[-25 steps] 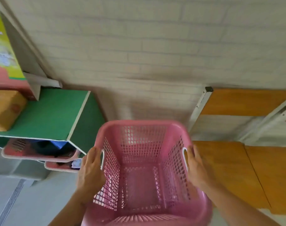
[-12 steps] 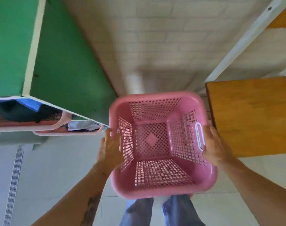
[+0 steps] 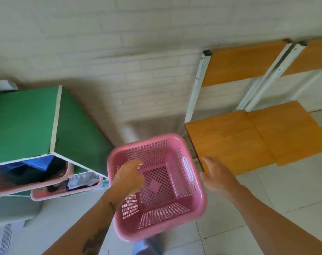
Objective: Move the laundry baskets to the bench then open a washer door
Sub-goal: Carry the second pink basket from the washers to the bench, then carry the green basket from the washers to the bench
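— Got the basket point(image 3: 162, 214)?

— No. It sits empty between my hands. My left hand point(image 3: 129, 178) hangs loose over its rim, my right hand point(image 3: 216, 176) relaxed just beside the handle point(image 3: 188, 171). Neither holds anything.

— Heavy?

— Light, stiff mesh plastic, I'd guess. I'd grip the side handles. The bench point(image 3: 230, 144) lies just beyond my right hand.

Head-worn camera looks steeply down, close above the pink basket point(image 3: 167, 183) and floor.
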Tool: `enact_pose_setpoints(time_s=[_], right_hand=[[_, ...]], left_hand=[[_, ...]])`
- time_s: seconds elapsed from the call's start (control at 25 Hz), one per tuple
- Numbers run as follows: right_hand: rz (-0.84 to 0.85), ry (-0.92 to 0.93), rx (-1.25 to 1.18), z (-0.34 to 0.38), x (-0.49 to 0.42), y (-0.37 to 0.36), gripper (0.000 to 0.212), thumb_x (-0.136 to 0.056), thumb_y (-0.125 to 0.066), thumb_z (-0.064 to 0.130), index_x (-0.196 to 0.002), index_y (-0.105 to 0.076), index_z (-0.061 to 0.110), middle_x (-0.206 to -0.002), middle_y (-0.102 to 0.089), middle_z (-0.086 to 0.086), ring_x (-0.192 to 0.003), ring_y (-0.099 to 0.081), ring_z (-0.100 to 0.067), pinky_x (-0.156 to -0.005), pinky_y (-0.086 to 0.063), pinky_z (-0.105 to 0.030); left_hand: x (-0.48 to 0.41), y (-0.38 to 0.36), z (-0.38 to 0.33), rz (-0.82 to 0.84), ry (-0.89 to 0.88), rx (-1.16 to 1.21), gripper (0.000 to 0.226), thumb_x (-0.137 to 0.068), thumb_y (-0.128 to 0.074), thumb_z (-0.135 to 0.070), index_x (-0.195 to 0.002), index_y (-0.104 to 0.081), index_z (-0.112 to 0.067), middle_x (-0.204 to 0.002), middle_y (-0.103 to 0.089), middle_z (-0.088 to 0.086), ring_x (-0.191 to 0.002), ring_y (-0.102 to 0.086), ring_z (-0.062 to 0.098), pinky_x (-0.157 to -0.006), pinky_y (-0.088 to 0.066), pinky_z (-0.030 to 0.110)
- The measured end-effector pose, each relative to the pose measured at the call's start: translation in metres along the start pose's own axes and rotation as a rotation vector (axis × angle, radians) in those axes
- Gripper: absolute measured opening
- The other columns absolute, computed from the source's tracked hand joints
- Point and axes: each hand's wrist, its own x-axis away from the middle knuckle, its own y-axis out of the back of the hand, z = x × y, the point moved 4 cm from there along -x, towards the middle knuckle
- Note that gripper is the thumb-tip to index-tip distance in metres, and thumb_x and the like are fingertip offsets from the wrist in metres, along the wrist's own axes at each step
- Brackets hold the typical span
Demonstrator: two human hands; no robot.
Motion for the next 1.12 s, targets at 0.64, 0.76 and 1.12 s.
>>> enact_pose_setpoints(time_s=[0.64, 0.76, 1.12], right_hand=[[-0.527, -0.476, -0.199, -0.395, 0.386, 0.151, 0.064, -0.093, -0.044, 0.044, -0.151, -0.028, 0.022, -0.154, -0.031, 0.003, -0.135, -0.040, -0.023, -0.107, -0.040, -0.041], [-0.605, -0.590, -0.255, -0.466, 0.441, 0.169, 0.063, -0.092, -0.046, 0.043, -0.150, -0.030, 0.022, -0.154, -0.033, 0.003, -0.135, -0.040, -0.023, -0.108, -0.039, -0.041], [-0.726, -0.860, -0.279, -0.676, 0.504, 0.234, 0.062, -0.091, -0.049, 0.039, -0.148, -0.033, 0.021, -0.152, -0.036, 0.003, -0.135, -0.040, -0.022, -0.108, -0.038, -0.039]], left_hand=[[0.239, -0.286, -0.461, 0.337, -0.752, -0.256, 0.036, -0.076, -0.049, -0.026, -0.110, -0.060, -0.026, -0.107, -0.065, 0.004, -0.104, -0.063, 0.026, -0.092, -0.051, 0.037], [0.273, -0.346, -0.529, 0.390, -0.869, -0.326, 0.034, -0.082, -0.049, -0.024, -0.114, -0.058, -0.032, -0.108, -0.062, -0.001, -0.108, -0.060, 0.022, -0.098, -0.048, 0.036], [0.297, -0.517, -0.754, 0.548, -1.130, -0.289, 0.033, -0.088, -0.050, -0.013, -0.117, -0.059, -0.027, -0.107, -0.063, -0.007, -0.093, -0.059, 0.008, -0.082, -0.047, 0.020]])
